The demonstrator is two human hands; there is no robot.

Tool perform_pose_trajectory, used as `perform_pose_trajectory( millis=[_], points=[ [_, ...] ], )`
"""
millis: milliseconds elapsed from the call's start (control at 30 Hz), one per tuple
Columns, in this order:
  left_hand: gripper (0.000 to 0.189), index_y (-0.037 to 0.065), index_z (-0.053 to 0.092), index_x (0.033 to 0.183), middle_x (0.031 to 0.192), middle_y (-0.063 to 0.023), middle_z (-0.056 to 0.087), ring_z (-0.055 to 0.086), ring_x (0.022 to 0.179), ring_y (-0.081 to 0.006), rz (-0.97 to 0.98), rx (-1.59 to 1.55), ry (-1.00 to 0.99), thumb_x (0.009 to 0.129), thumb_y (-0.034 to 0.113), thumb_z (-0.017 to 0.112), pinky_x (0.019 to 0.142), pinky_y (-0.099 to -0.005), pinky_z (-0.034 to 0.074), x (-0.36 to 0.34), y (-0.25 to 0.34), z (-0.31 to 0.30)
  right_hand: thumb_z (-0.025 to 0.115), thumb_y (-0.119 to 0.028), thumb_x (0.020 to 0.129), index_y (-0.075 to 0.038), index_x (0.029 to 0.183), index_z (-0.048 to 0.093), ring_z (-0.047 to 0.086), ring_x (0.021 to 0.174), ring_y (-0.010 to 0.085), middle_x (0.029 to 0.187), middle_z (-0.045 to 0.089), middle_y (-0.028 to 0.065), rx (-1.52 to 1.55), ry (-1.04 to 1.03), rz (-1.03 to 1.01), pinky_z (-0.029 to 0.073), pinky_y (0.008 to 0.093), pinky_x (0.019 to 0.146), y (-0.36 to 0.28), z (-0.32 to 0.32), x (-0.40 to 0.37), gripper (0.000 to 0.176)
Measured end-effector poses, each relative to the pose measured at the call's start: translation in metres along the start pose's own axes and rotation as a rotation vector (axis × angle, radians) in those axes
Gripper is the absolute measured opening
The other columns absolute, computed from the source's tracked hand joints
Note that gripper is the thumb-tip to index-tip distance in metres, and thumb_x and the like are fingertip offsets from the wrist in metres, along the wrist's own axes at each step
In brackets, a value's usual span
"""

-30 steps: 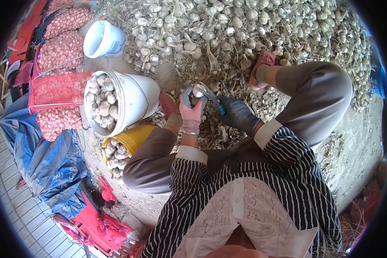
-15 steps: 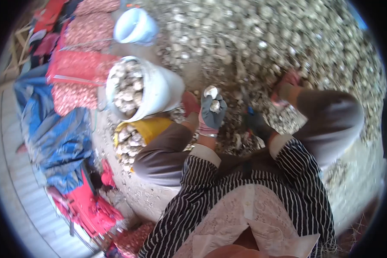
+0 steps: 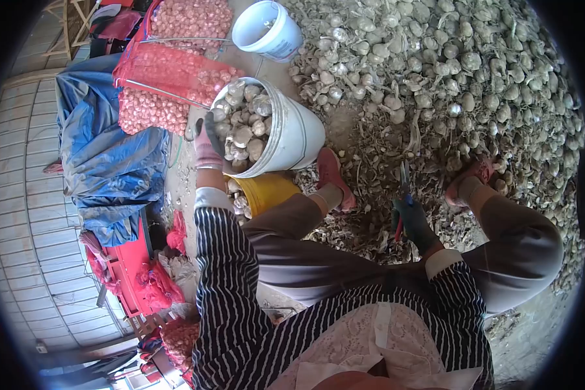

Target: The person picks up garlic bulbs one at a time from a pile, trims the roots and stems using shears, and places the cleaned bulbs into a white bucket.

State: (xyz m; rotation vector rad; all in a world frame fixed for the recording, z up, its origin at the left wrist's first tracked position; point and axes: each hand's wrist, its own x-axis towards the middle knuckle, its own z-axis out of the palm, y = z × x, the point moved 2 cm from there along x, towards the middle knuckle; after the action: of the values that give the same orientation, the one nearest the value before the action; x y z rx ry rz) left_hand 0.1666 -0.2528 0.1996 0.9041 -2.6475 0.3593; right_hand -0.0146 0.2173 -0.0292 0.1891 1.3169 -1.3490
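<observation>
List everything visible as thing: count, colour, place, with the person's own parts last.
garlic heap: uncountable, whitish, upper right
filled bucket: 1, white, left of centre
pail: 1, bluish white, top
container: 1, yellow, below filled bucket
mesh sacks: several, red, upper left
tarpaulin: 1, blue, left
husks: uncountable, brown, centre
cutters: 1, blue and red, right hand
shoes: 2, red, centre and right
sleeves: 2, black and white, lower centre
left hand: 1, pink and grey glove, at filled bucket
right hand: 1, dark glove, on cutters
</observation>
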Motion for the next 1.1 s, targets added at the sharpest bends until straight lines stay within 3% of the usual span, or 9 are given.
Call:
perform_pose_trajectory(
  millis=[33,100,167,233,367,533,833,967,1100],
  points=[
    [0.059,-0.001,0.044,0.131,0.121,-0.0178,0.056,0.056,0.107,-0.0324,-0.066,0.061,-0.114,0.082,0.018,0.07,0.092,-0.0404,0.046,0.014,0.005,0.0,0.061,-0.029,0.089,-0.003,0.082,0.059,0.058,0.049,0.0181,0.059,0.058,0.0071,0.056,0.033,0.006,0.045,0.0344,0.044,0.0,-0.002,0.001,0.027],
    [0.062,-0.004,0.043,0.133,0.124,-0.0185,0.054,0.053,0.111,-0.0281,-0.802,-0.903,0.434,0.082,0.019,0.071,0.096,-0.0378,0.042,0.047,0.036,0.001,0.062,-0.03,0.089,-0.003,0.084,0.059,0.058,0.05,0.0181,0.061,0.058,0.0069,0.022,0.049,-0.006,0.045,0.0341,0.045,0.003,-0.008,0.01,0.027],
    [0.051,-0.002,0.046,0.131,0.118,-0.0202,0.057,0.056,0.105,-0.028,-0.329,-0.403,0.588,0.088,0.017,0.065,0.094,-0.0381,0.044,0.056,0.086,0.003,0.063,-0.03,0.089,-0.003,0.086,0.059,0.058,0.051,0.0181,0.063,0.059,0.0067,-0.022,0.101,0.021,0.046,0.0336,0.046,0.006,-0.016,0.017,0.027],
    [0.042,0.0,0.053,0.125,0.114,-0.015,0.061,0.058,0.102,-0.0258,-0.262,-1.002,0.267,0.087,0.014,0.064,0.091,-0.0364,0.045,0.054,0.165,0.025,0.064,-0.031,0.089,-0.004,0.087,0.06,0.058,0.052,0.0182,0.064,0.06,0.0066,-0.023,0.171,0.079,0.047,0.0334,0.047,0.002,-0.014,0.015,0.028],
    [0.036,0.007,0.059,0.121,0.116,-0.0131,0.063,0.06,0.107,-0.0276,0.202,-0.98,-0.27,0.086,0.01,0.06,0.094,-0.0367,0.047,0.026,0.306,0.131,0.063,-0.032,0.09,-0.004,0.085,0.06,0.059,0.054,0.0169,0.065,0.06,0.0057,0.212,0.079,0.112,0.047,0.0325,0.049,-0.009,-0.003,0.014,0.028],
    [0.047,0.009,0.047,0.134,0.139,-0.0132,0.043,0.055,0.111,-0.032,0.283,-0.329,-0.749,0.087,0.008,0.051,0.093,-0.0425,0.045,-0.009,0.421,0.235,0.062,-0.032,0.092,-0.006,0.081,0.058,0.055,0.054,0.0128,0.066,0.06,0.0028,0.195,0.103,0.078,0.045,0.0298,0.05,-0.015,-0.014,0.016,0.028],
    [0.047,0.016,0.051,0.13,0.137,-0.0098,0.041,0.056,0.1,-0.0297,0.462,0.047,-0.552,0.084,0.012,0.052,0.082,-0.041,0.047,-0.01,0.413,0.322,0.062,-0.035,0.092,-0.007,0.085,0.056,0.055,0.056,0.0106,0.068,0.057,0.0007,0.258,0.131,0.045,0.046,0.0291,0.052,-0.008,-0.021,0.031,0.029],
    [0.064,0.01,0.05,0.128,0.13,-0.0123,0.044,0.053,0.115,-0.027,0.315,-0.363,-0.54,0.069,0.011,0.075,0.093,-0.0367,0.046,-0.013,0.398,0.275,0.064,-0.037,0.09,-0.005,0.096,0.058,0.059,0.06,0.0138,0.071,0.061,0.0054,0.264,0.121,0.021,0.05,0.0324,0.058,-0.003,-0.021,0.029,0.033],
    [0.063,0.007,0.049,0.129,0.121,-0.0089,0.055,0.056,0.109,-0.0186,-0.234,-1.226,-0.475,0.073,0.0,0.076,0.09,-0.0311,0.049,-0.045,0.366,0.246,0.067,-0.039,0.085,-0.002,0.117,0.054,0.064,0.068,0.0296,0.08,0.064,0.0173,-0.445,0.357,-0.39,0.053,0.041,0.067,-0.021,-0.021,0.019,0.05]
  ],
)
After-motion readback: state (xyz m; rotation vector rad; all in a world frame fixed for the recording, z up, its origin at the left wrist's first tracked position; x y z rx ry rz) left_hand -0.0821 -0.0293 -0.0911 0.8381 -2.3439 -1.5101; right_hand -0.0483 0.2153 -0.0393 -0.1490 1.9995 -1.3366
